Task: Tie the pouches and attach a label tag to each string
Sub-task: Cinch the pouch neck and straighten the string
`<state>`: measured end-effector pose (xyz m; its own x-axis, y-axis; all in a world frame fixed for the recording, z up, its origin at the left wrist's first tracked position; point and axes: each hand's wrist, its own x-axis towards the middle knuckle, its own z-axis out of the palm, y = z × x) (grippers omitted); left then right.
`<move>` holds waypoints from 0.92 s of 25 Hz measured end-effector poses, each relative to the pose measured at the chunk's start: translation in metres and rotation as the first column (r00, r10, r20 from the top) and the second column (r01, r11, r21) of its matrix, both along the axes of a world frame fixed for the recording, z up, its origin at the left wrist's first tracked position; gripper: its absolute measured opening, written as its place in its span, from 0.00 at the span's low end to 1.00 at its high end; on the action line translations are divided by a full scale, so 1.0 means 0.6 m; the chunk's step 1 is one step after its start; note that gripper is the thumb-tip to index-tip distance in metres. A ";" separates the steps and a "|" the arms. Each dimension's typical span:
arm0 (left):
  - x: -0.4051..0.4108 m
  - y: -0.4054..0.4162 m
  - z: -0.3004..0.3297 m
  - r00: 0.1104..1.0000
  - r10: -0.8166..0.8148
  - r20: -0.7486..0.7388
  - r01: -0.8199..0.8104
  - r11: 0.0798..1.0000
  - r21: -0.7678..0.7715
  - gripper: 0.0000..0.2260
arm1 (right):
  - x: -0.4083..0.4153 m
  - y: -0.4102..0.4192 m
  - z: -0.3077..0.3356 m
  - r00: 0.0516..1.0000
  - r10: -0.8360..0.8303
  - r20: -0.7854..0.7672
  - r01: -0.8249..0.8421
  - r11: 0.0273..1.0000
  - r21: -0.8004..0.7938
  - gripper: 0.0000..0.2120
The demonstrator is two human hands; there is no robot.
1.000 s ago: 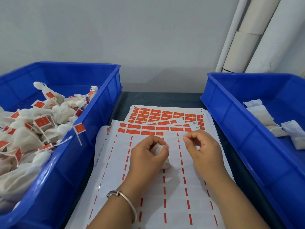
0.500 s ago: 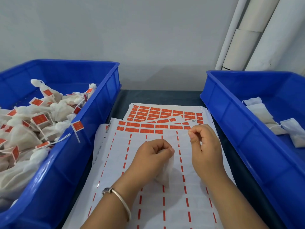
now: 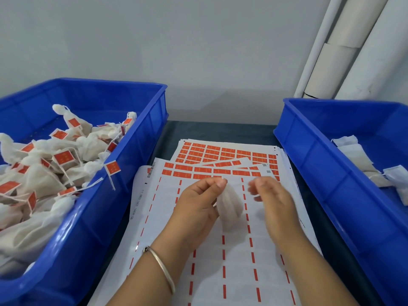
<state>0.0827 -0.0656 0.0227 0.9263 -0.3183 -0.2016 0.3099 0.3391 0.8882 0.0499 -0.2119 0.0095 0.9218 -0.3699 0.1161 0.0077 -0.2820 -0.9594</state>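
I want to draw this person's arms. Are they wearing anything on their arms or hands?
Both forearms are bare, with no sleeves in view and no gloves. The left wrist wears one thin, plain silver bangle. The left hand and right hand show no rings, though the right one is blurred.

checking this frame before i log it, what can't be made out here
- Right hand, head view: its fingertips are motion-blurred, so whether they pinch the string cannot be told.
- Pouch neck: hidden behind the left hand fingers, so no knot can be judged.
- Left bin: cut off by the left and bottom edges.
- Print on the orange labels: too small to read.
- Right bin: cut off by the right edge.
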 end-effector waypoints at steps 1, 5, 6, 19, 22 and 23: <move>0.001 0.001 -0.001 1.000 -0.006 -0.001 0.006 0.999 -0.044 0.08 | -0.006 0.012 0.003 0.992 0.127 -0.028 -0.128 0.991 -0.037 0.18; -0.003 -0.002 0.000 1.000 0.011 0.002 -0.011 0.996 -0.083 0.08 | -0.008 0.048 -0.007 0.937 0.322 -0.136 -0.347 0.904 -0.250 0.21; -0.004 -0.003 -0.001 1.000 0.020 0.013 -0.019 0.998 -0.065 0.08 | -0.007 0.050 -0.009 0.946 0.297 -0.131 -0.322 0.909 -0.264 0.21; 0.033 0.019 -0.003 0.904 0.360 -0.232 -0.360 0.932 0.044 0.03 | -0.008 0.003 0.013 0.929 0.368 -0.046 -0.263 0.741 0.618 0.05; 0.023 0.006 -0.011 0.945 0.325 0.036 -0.315 0.875 0.369 0.04 | -0.001 -0.008 0.008 0.954 0.293 0.064 -0.213 0.513 0.831 0.09; 0.016 0.002 -0.012 0.947 0.262 0.187 -0.321 0.807 0.495 0.05 | 0.003 -0.011 0.008 0.964 0.257 0.064 -0.189 0.500 0.845 0.09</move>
<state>0.0923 -0.0644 0.0157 0.9835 0.0920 -0.1557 0.1658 -0.1151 0.9794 0.0516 -0.2187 0.0144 0.9804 -0.0443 -0.1922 -0.1168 0.6547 -0.7468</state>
